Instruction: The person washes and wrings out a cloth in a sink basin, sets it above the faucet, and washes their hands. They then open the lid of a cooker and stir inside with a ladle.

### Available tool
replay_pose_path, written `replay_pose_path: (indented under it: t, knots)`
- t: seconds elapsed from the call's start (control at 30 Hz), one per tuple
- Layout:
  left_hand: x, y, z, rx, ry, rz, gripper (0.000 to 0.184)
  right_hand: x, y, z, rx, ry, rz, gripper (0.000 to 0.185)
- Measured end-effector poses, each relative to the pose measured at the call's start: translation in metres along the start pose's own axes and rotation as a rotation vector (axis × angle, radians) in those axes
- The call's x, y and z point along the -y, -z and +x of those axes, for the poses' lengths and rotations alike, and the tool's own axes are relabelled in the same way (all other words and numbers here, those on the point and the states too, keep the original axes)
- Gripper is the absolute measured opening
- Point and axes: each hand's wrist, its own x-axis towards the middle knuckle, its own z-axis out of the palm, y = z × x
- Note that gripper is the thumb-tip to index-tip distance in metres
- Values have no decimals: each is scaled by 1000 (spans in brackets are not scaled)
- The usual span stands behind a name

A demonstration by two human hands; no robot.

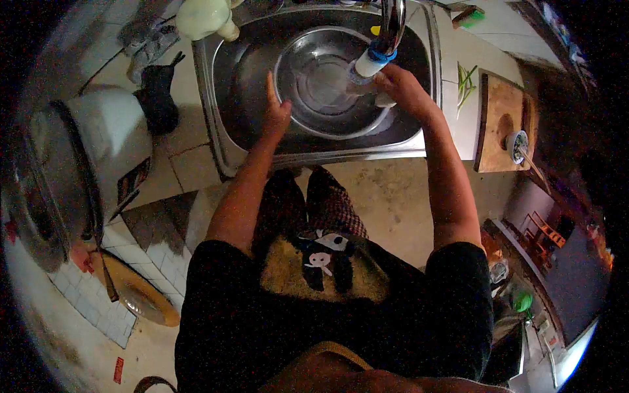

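A round metal basin (298, 124) sits in the stainless steel sink (229, 134). My left hand (278, 112) is at the basin's left rim, index finger stretched along the outside and thumb apart near the edge. My right hand (401, 88) is at the basin's right side, close beside the faucet's white and blue nozzle (370, 63). Its fingers are bent and partly hidden behind the nozzle. Something whitish (385, 100) shows under the right hand; I cannot make out what it is. The basin's inside looks wet or holds clear water.
Right of the sink are green stalks (466, 85) and a wooden cutting board (491, 124) with a small bowl (517, 145). A green-topped brush or sponge (468, 18) lies behind. Left are a dark cloth (157, 98) and a large rounded appliance (114, 124). A pale bottle (203, 18) overhangs the sink's back left.
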Motion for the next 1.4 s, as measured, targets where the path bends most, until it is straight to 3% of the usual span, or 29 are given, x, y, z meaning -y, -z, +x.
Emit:
replay_pose_path:
  t: [0.07,0.17,0.2,0.23,0.33,0.4,0.43,0.5,0.53,0.6,0.63,0.7,0.77,0.83,0.87,0.93,0.97,1.0,1.03,1.1,1.13,1.2,1.27,1.33,1.4]
  knots:
    - [4,3,2,-8,-70,9,84,3,0,5,-164,-27,319,39]
    - [-6,5,6,19,-1,-33,82,9,8,19,-332,7,477,43]
    - [-17,6,6,26,83,1,82,5,8,27,-326,58,660,42]
    - [-25,7,6,33,168,36,81,9,11,29,-326,58,660,42]
    - [-26,9,5,28,165,113,82,28,15,45,-415,86,608,36]
    - [-44,13,5,36,282,144,82,26,16,66,-449,199,904,35]
    - [-50,14,5,43,398,174,83,24,20,79,-449,198,905,35]
    - [-44,13,6,28,440,118,83,23,28,102,-713,278,299,42]
    - [-43,14,6,19,462,89,83,33,31,100,-709,279,300,42]
    - [-41,17,7,24,477,61,82,53,36,93,-620,219,651,47]
    - [-37,19,6,29,476,60,82,44,34,101,-616,219,650,47]
    - [-19,20,3,18,360,175,81,10,34,123,-574,342,1138,51]
    - [-2,23,1,3,245,292,80,27,39,107,-620,340,1037,51]
    - [6,26,-1,-11,105,415,76,91,50,76,-832,-88,470,47]
    - [-2,26,0,-10,107,418,76,84,62,84,-829,-13,356,42]
    - [-13,28,1,51,403,204,73,81,70,95,-799,26,424,40]
    - [-7,28,-1,53,406,209,73,84,71,95,-770,65,489,39]
    - [-1,32,-1,41,316,294,72,91,65,93,-729,2,744,37]
    - [0,32,0,29,226,379,71,93,63,83,-730,3,747,37]
    - [0,30,-2,22,209,379,71,90,58,69,-882,211,107,34]
    - [-3,29,-2,12,193,376,72,81,57,69,-883,212,106,34]
    - [-5,28,1,39,252,336,71,55,49,69,-636,-8,373,31]
    - [-3,25,4,64,310,295,71,15,5,59,-570,-17,948,33]
    - [8,19,2,-45,105,369,70,-19,-30,49,-453,142,963,35]
    - [10,21,-2,-42,131,342,68,-10,-63,29,-439,14,1084,32]
